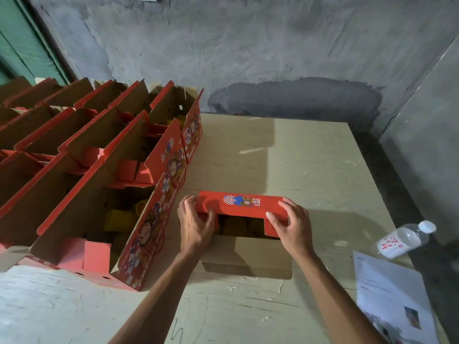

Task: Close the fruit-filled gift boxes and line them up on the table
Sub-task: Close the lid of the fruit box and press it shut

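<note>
Step in hand: closing one gift box [244, 234] that stands on the surface [310, 170] straight in front of the person; its red top flap [242, 206] is folded over, while the plain brown near flap [246, 256] is not yet closed.
Left hand [196, 223]: fingers curled round the left end of the red flap, gripping it.
Right hand [291, 225]: fingers curled over the flap's right end, thumb on its front tab, holding it down.
Contents: dark shapes show through the gap under the flap; too dim to name.
Open boxes [99, 170]: rows of them stand to the left, lids up, touching one another; yellow fruit [119, 219] shows in the nearest.
Progress: a judgement only, but early, since every box in view on the left is open.
Next move: probably bringing the brown flap up to meet the red one and locking the tabs, then sliding the box into line; both ends need even pressure so the card does not buckle.
Elsewhere: a water bottle [404, 239] and printed sheets [392, 299] lie at the right edge.
</note>
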Action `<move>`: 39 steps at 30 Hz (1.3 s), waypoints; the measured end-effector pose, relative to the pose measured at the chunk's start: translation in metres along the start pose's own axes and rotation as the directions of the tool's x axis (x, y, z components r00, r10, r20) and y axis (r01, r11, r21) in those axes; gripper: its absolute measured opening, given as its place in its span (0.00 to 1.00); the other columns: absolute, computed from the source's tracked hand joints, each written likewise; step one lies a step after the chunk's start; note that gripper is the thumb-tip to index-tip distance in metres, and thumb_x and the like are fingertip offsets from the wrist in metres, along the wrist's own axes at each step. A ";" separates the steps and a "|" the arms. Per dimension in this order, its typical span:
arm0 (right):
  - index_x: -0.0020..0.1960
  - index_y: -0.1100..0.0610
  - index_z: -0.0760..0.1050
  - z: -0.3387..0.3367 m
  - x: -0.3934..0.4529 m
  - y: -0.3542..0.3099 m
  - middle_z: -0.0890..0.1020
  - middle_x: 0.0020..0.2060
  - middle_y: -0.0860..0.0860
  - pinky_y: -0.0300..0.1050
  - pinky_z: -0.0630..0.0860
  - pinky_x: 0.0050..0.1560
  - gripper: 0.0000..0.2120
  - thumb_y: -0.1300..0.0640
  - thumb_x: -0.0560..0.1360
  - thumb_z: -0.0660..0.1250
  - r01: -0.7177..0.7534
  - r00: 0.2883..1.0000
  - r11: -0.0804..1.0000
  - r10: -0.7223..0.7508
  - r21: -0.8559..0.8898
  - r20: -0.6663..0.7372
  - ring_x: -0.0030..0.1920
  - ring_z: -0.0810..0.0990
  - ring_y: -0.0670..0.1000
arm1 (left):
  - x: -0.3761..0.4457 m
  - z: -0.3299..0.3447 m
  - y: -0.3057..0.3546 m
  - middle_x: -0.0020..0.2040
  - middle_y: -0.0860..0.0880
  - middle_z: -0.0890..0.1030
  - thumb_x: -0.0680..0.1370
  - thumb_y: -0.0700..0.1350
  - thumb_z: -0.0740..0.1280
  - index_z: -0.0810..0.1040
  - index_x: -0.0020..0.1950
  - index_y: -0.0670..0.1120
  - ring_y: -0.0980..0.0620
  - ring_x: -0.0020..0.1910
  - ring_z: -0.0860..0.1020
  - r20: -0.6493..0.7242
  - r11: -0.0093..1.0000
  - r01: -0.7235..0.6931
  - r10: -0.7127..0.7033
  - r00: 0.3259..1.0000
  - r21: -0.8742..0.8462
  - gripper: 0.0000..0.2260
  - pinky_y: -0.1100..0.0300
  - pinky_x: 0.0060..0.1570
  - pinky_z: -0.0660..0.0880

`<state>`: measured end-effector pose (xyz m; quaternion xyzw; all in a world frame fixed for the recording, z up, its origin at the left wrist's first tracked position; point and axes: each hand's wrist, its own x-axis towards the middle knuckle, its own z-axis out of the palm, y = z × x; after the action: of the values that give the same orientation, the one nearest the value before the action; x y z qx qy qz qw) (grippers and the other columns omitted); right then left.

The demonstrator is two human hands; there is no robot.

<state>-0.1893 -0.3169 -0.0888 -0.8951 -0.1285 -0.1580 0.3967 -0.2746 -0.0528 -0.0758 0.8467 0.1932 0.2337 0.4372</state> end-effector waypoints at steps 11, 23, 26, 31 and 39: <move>0.81 0.54 0.63 -0.006 0.005 -0.001 0.58 0.82 0.46 0.44 0.66 0.75 0.38 0.42 0.77 0.72 -0.166 0.936 0.984 0.135 0.069 0.325 0.78 0.60 0.41 | 0.041 -0.025 -0.022 0.78 0.46 0.66 0.77 0.51 0.75 0.77 0.71 0.47 0.45 0.74 0.68 0.410 0.988 -0.115 0.064 0.910 0.100 0.24 0.46 0.70 0.72; 0.81 0.54 0.58 -0.016 0.022 -0.002 0.62 0.79 0.46 0.52 0.73 0.70 0.43 0.37 0.75 0.72 -0.136 0.906 0.991 0.131 -0.016 0.402 0.75 0.67 0.47 | 0.053 -0.009 -0.023 0.78 0.50 0.57 0.70 0.63 0.76 0.73 0.73 0.59 0.51 0.74 0.61 0.479 0.996 -0.073 0.044 0.877 0.043 0.33 0.50 0.74 0.66; 0.79 0.52 0.61 -0.021 0.032 0.001 0.65 0.76 0.43 0.50 0.75 0.66 0.45 0.33 0.71 0.74 -0.102 0.895 0.990 0.132 -0.093 0.425 0.71 0.72 0.46 | 0.059 -0.011 -0.025 0.75 0.50 0.60 0.67 0.65 0.77 0.71 0.75 0.56 0.54 0.70 0.62 0.475 0.991 -0.097 0.043 0.879 0.089 0.39 0.53 0.70 0.68; 0.79 0.53 0.62 -0.016 0.035 0.001 0.66 0.77 0.43 0.50 0.76 0.62 0.46 0.30 0.71 0.71 -0.055 0.903 0.984 0.121 -0.167 0.413 0.70 0.74 0.48 | 0.076 -0.008 -0.026 0.75 0.51 0.57 0.65 0.72 0.73 0.60 0.80 0.54 0.55 0.66 0.61 0.551 0.969 -0.107 -0.033 0.834 0.221 0.49 0.57 0.61 0.70; 0.79 0.60 0.64 -0.015 0.043 -0.002 0.68 0.74 0.53 0.52 0.76 0.64 0.42 0.36 0.75 0.70 0.007 0.888 0.975 0.095 -0.221 0.450 0.68 0.76 0.56 | 0.088 -0.001 -0.022 0.67 0.48 0.66 0.62 0.78 0.69 0.62 0.75 0.51 0.49 0.64 0.68 0.566 0.885 -0.225 -0.052 0.822 0.407 0.50 0.46 0.64 0.74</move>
<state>-0.1532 -0.3221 -0.0617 -0.9476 -0.1799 0.0535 0.2587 -0.2060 0.0061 -0.0734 0.9639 0.0655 -0.0579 0.2514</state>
